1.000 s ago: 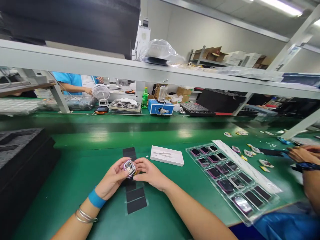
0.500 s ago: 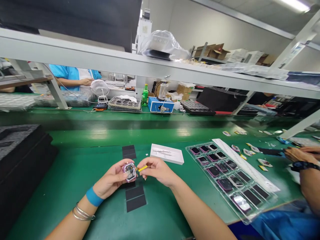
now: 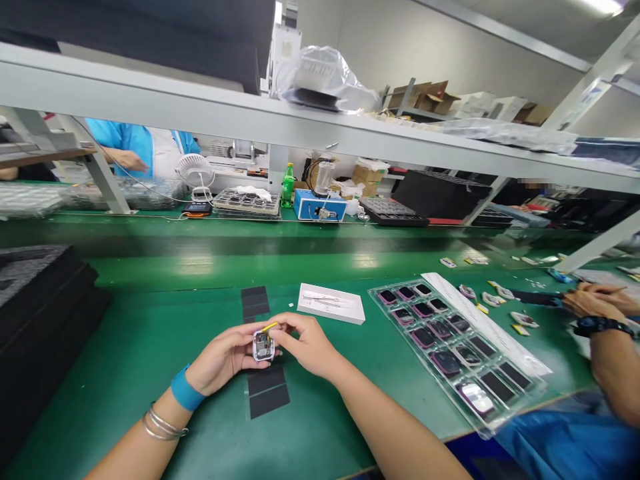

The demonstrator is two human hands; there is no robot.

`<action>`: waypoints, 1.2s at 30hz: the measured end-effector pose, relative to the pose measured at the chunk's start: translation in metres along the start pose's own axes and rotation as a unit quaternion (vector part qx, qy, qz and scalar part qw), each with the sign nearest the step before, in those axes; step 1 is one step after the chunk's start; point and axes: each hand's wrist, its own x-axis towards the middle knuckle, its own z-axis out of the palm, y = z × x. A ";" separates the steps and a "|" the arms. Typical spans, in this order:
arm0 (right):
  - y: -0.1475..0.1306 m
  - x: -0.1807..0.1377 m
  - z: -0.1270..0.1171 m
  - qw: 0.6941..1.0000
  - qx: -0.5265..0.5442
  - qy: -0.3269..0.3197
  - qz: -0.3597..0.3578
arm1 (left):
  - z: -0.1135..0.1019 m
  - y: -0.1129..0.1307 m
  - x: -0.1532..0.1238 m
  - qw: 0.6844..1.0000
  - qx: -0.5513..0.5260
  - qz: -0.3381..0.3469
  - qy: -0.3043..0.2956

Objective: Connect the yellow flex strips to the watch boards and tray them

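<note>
My left hand [image 3: 225,357] grips a small square watch case [image 3: 263,345] with its open inside facing me, above a strip of black pads [image 3: 265,383] on the green table. My right hand [image 3: 305,343] pinches a thin yellow tab [image 3: 269,327] at the case's top edge, thumb and forefinger pressed together. Both hands meet at the case in the middle of the view. A blue band and metal bangles sit on my left wrist.
A clear tray [image 3: 455,347] of several watch cases lies to the right, a white flat box [image 3: 331,303] just beyond my hands. Black foam blocks [image 3: 40,300] stand at left. Another person's hands [image 3: 595,300] work at far right. A shelf [image 3: 300,133] spans overhead.
The yellow tab stuck out to the right of the case half a second ago; my right hand has brought it up over the case's top edge. Both hands shifted slightly.
</note>
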 end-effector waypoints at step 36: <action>0.002 0.000 0.002 1.000 0.009 -0.015 0.013 | 0.001 -0.001 0.002 0.998 0.057 -0.005 0.002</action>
